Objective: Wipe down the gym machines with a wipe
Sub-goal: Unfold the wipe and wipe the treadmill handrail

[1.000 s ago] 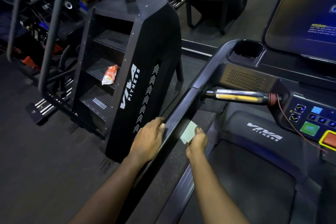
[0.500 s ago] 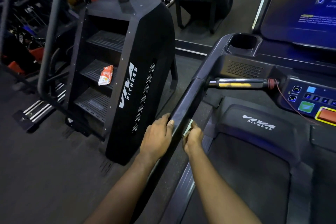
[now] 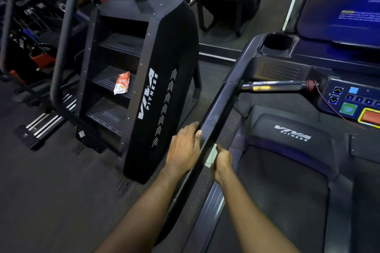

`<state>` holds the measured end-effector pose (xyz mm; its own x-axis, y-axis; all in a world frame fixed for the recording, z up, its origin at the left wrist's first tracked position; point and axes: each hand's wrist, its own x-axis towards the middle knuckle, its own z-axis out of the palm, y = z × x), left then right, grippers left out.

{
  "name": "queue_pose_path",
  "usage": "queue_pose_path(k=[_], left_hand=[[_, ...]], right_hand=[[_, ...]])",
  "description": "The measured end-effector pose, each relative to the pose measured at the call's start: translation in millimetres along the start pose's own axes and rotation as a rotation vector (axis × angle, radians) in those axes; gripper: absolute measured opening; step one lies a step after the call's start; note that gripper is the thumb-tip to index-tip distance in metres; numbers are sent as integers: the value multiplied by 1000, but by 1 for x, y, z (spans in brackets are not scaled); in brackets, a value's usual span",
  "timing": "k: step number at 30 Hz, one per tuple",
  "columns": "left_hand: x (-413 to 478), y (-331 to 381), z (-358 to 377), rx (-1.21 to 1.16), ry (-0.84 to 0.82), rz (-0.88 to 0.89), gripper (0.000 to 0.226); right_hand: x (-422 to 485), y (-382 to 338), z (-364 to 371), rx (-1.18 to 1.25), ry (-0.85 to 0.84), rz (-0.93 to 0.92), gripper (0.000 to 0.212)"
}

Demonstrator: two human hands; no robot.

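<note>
I stand on a black treadmill whose left side rail (image 3: 221,107) slopes up toward the console. My left hand (image 3: 184,148) rests on the rail's outer side, thumb on top and fingers hidden over the far edge. My right hand (image 3: 221,160) holds a pale wipe (image 3: 211,155) against the rail's inner face. Only a small strip of the wipe shows between the hand and the rail.
A black stair-climber machine (image 3: 144,80) stands left of the rail, with an orange-and-white packet (image 3: 122,86) on one step. The treadmill console (image 3: 349,100) with lit buttons, a chrome grip bar (image 3: 275,85), a cup holder (image 3: 277,42) and a screen (image 3: 345,4) lie ahead right.
Both hands have slid up along the side rail together. The wipe, spread open a second ago, is now mostly hidden between my right hand and the rail.
</note>
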<state>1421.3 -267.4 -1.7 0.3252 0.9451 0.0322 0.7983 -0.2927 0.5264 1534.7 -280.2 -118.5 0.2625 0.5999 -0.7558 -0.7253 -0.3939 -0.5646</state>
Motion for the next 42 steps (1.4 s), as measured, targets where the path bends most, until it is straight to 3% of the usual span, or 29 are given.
queue_pose_path(k=[5,12,15,20,27,34,39,42], left_hand=[[-34,-20,-9,-11,-57,19,46],[-67,-38,-20,-74,-97,-23,50],[-73,-39,-23,-81,-113,17,51],[-84,-45,-28,-60,-165,81,53],[-91,-52,-22,-86,-61,108,51],[-94,-50,-21,-16,20,169,47],[-96,-48,-24,13,46,176,49],[-98,-48,-25,-6,43,180,45]], right_hand=[[-11,-5,4,125,43,-63,35],[-28,21,-6,-13,25,-23,33],[-36,24,0,88,56,-87,31],[-57,55,-3,-43,-5,-49,34],[-77,76,0,38,58,-124,32],[-100,108,-14,-118,30,-141,34],[-113,123,2,10,54,-164,32],[-121,136,-8,-113,15,-113,29]])
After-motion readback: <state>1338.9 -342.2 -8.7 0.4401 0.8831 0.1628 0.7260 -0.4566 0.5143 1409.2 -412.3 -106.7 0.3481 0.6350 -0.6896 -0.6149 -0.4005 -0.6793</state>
